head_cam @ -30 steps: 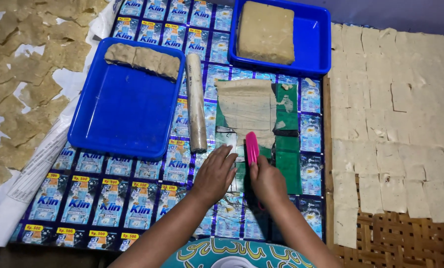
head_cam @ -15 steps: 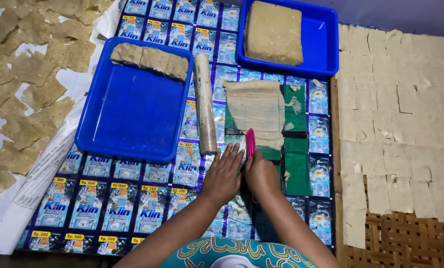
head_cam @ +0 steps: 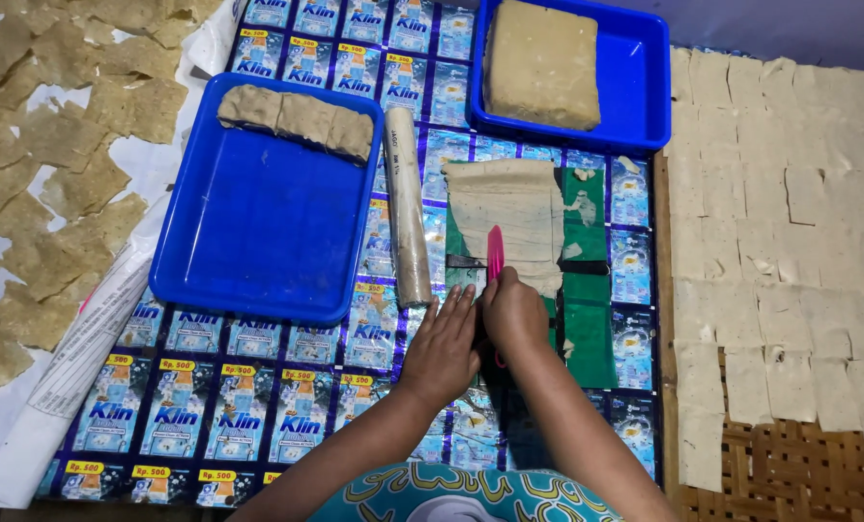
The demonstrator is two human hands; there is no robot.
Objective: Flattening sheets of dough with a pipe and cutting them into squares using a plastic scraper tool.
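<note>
Head view: right hand (head_cam: 515, 314) closed around pink-handled cutter (head_cam: 495, 253), blade hidden, tip at near edge of flattened dough sheet (head_cam: 507, 213) on green cutting mat (head_cam: 587, 324). Left hand (head_cam: 444, 346) flat, fingers together, pressed down just beside right, gripping nothing. Rolling pin (head_cam: 406, 208) close on left, touching rim of blue tray (head_cam: 258, 227). Second blue tray (head_cam: 645, 87) beyond sheet's far edge. Cut dough squares (head_cam: 790, 213) laid out rightward past mat's edge.

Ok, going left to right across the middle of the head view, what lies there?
Scattered tan dough pieces → empty part of the large blue plastic tray → dough-dusted rolling pin → thin flat dough sheet → grid of pale dough squares.
</note>
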